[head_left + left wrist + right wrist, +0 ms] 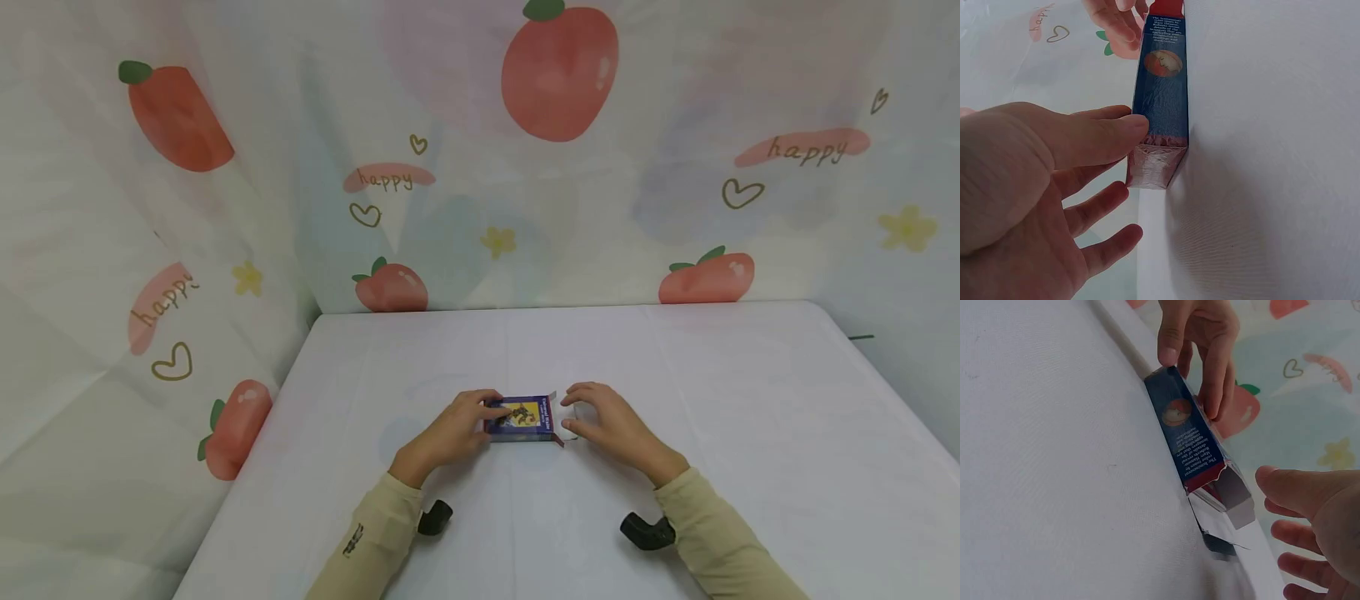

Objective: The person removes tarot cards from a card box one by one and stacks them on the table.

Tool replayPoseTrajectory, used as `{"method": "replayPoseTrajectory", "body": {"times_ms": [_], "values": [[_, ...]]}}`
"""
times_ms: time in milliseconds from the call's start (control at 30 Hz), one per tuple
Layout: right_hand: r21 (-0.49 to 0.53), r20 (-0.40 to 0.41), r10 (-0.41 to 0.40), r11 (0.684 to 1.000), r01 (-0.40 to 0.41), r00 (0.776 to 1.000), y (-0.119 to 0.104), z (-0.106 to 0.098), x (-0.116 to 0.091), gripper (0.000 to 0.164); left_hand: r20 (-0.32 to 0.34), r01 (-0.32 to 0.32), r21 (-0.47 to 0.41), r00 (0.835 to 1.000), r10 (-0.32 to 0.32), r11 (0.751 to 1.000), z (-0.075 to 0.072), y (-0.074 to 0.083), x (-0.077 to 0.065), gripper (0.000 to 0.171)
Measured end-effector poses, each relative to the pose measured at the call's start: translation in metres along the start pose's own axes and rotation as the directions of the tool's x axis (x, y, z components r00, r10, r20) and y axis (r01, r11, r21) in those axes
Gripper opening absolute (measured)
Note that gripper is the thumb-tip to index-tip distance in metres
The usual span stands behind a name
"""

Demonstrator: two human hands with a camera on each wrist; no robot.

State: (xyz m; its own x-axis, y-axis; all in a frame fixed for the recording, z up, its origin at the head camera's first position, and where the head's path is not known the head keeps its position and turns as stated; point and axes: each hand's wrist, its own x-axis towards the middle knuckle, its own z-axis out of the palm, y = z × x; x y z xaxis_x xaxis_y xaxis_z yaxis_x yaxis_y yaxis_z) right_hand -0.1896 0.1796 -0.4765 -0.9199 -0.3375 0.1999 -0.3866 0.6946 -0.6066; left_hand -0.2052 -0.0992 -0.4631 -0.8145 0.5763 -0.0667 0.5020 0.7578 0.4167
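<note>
A blue card box (522, 419) with a yellow picture on top lies flat on the white table. Its right end stands open, with a pale flap (1239, 512) and a torn-looking lower flap (1217, 544) sticking out. My left hand (457, 425) grips the box's left end, thumb (1127, 130) on the near side and a finger across the top. At the open end is my right hand (618, 425), its fingers spread and curved loosely around the flap. In the right wrist view, the right thumb (1282, 484) is just beside the flap, with nothing pinched.
The white-covered table (360, 358) runs back to a patterned cloth wall (600, 217) with printed fruit. Another cloth wall (75, 250) rises on the left. Black curved pieces (435, 518) show at both forearms.
</note>
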Motion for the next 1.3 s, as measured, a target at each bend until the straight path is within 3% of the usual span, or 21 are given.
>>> {"method": "replayPoseTrajectory", "body": {"times_ms": [267,633,933,1300], "values": [[0.056,-0.010,-0.032,0.998,0.033,0.999,0.003,0.005,0.005,0.027,-0.007,0.013,-0.021,1.000,-0.013,1.000,-0.001,-0.004,0.003,0.050],[0.060,0.017,0.015,0.998,-0.016,1.000,0.006,0.013,0.002,0.025,0.078,0.008,-0.122,0.997,0.002,0.992,-0.002,-0.005,0.004,0.051],[0.094,0.029,0.000,0.996,-0.003,1.000,0.010,0.020,-0.001,0.030,0.075,-0.038,-0.173,0.996,0.052,0.984,0.003,-0.016,0.005,0.052],[0.129,0.046,0.020,0.991,-0.026,0.999,0.010,0.024,0.000,0.034,0.081,-0.012,-0.223,0.996,0.031,0.975,0.003,-0.018,0.002,0.052]]}}
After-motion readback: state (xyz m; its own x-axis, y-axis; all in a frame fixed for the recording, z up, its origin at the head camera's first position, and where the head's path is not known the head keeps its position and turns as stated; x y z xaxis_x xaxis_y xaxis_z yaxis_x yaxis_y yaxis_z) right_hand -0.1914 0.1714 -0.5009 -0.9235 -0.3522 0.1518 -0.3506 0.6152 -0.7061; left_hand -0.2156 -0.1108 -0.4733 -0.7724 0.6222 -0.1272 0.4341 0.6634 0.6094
